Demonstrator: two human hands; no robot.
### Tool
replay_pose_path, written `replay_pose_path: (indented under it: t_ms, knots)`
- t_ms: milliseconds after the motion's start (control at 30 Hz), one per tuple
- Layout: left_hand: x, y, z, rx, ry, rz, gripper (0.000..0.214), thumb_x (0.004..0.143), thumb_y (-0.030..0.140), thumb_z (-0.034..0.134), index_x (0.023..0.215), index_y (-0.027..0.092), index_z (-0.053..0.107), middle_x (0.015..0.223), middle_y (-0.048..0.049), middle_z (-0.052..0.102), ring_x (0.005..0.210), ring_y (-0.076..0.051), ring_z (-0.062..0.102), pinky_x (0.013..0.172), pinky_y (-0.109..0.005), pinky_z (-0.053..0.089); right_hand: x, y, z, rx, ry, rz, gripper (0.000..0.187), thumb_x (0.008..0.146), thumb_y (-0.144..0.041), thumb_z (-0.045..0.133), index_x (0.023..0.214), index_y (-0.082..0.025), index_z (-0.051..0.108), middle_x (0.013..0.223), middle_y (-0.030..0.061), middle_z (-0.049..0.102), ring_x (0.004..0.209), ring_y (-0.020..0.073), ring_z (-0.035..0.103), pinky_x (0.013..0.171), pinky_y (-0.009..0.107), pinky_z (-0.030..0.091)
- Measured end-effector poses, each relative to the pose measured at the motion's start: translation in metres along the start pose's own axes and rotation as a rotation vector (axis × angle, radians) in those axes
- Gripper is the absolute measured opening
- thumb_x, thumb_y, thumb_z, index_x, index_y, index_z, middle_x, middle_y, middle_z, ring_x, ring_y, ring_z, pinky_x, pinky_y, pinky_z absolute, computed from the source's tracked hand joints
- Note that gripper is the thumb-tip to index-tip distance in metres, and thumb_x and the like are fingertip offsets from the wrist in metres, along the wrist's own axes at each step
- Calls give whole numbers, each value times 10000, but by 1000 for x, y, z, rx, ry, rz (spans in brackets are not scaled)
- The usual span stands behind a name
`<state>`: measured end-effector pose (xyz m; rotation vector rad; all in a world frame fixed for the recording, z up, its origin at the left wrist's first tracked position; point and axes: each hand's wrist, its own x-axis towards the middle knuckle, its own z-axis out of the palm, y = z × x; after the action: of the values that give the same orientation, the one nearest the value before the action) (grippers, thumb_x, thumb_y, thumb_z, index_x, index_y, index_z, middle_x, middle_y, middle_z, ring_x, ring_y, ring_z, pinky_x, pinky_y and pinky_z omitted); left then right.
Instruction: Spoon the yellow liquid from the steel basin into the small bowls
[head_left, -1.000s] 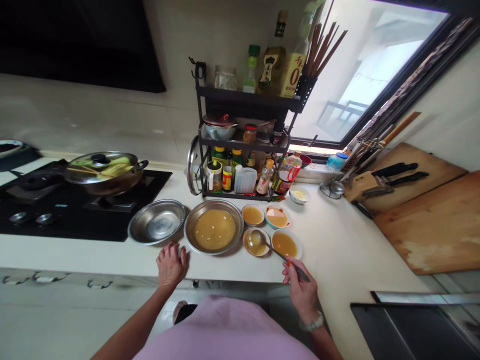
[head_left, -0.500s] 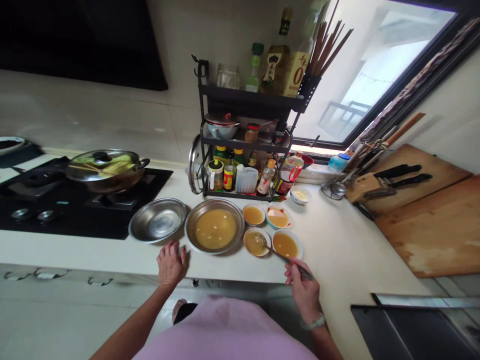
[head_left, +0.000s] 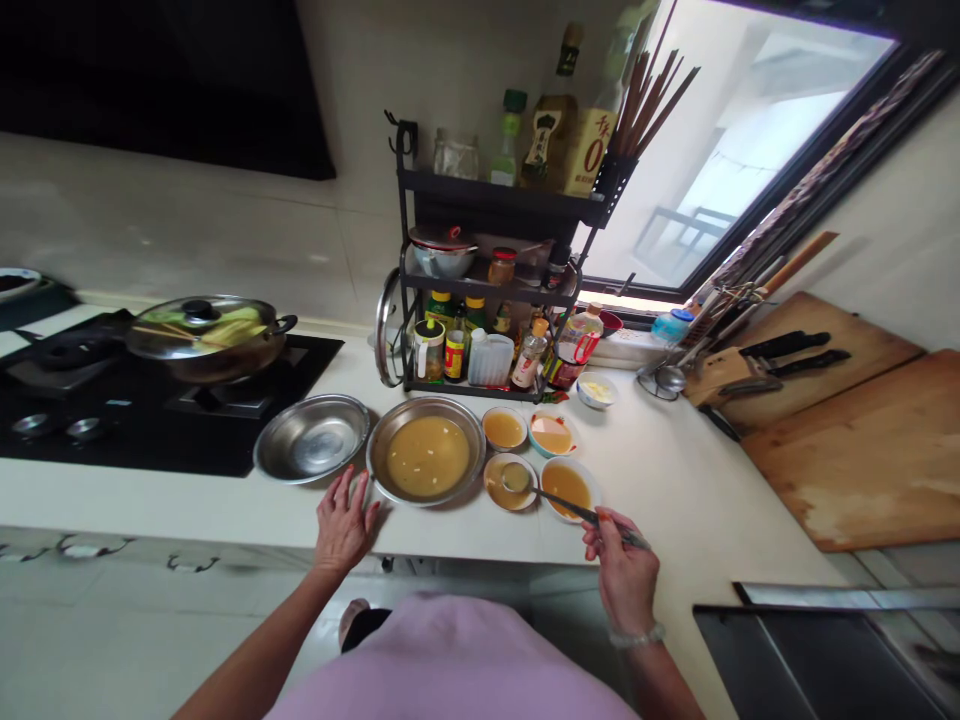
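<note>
My right hand [head_left: 624, 565] is closed round the handle of a ladle [head_left: 555, 500]. The ladle's head holds yellowish liquid and is over the near-left small bowl [head_left: 491, 490]; whether it touches the liquid I cannot tell. Beside it stand another bowl of the liquid [head_left: 568, 490], a bowl at the back left [head_left: 504, 429] and a red-patterned bowl [head_left: 553, 435]. A wide steel basin [head_left: 427, 455] holds more of this liquid with pale bits floating. My left hand [head_left: 346, 525] lies on the counter edge with fingers spread, below an empty steel basin [head_left: 313, 438].
A lidded pan [head_left: 214, 340] stands on the black stove [head_left: 112, 440] at left. Behind the bowls is a black rack [head_left: 487, 290] with bottles and jars. A small bowl of pale pieces [head_left: 595, 391], a knife block [head_left: 724, 375] and cutting boards [head_left: 870, 450] are at right.
The ladle's head has risen within the small bowl and now shows full of liquid. My right hand has shifted right and slightly down. My left hand's fingers have stretched out and spread.
</note>
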<state>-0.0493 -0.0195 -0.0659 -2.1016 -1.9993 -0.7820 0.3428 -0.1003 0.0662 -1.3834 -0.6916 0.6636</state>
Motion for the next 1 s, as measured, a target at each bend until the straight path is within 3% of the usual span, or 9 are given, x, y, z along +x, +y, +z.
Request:
replay_pose_path:
  t_ms: [133, 333, 500, 700, 833, 1000]
  knots:
    - [-2, 4, 3, -43, -45, 100, 498, 862, 296, 468, 1352, 218, 428, 1465, -151, 363, 1359, -331, 276, 1035, -538, 303, 2, -5, 0, -5, -11, -2, 379, 738, -456, 712, 902, -126, 627, 559, 0, 616, 453, 130, 543, 400, 230, 430]
    - [-2, 8, 6, -96, -49, 165, 621, 853, 207, 421, 1442, 127, 242, 1440, -194, 391, 1373, -300, 279, 1083, -515, 275, 4, -15, 9, 29, 0, -3, 357, 731, -442, 719, 884, -132, 626, 565, 7, 623, 462, 134, 553, 389, 226, 423]
    - [-1, 9, 5, -59, -50, 142, 674, 865, 216, 391, 1460, 73, 109, 1440, -238, 360, 1364, -325, 286, 1069, -533, 284, 2, -22, 29, 99, -26, 4, 329, 721, -424, 725, 856, -142, 622, 561, 2, 617, 474, 135, 559, 385, 221, 423]
    - [-3, 9, 8, -60, -62, 114, 655, 881, 238, 378, 1460, 71, 121, 1433, -232, 368, 1363, -327, 281, 1061, -525, 286, 1, -16, 62, 113, -141, -42, 334, 745, -442, 703, 881, -149, 619, 606, 21, 647, 457, 128, 556, 369, 219, 425]
    - [-3, 9, 7, -81, -54, 97, 655, 865, 252, 406, 1449, 51, 188, 1436, -228, 377, 1353, -325, 303, 1066, -509, 282, -5, -8, 80, 32, -304, -152, 295, 816, -428, 638, 941, -160, 642, 619, 10, 637, 445, 124, 558, 436, 264, 506]
    - [-3, 8, 9, -62, -18, 141, 679, 857, 254, 415, 1451, 34, 171, 1429, -244, 390, 1330, -343, 333, 1050, -527, 301, -12, -2, 82, -100, -503, -477, 191, 883, -292, 551, 972, -203, 694, 854, 67, 662, 587, 135, 610, 483, 262, 549]
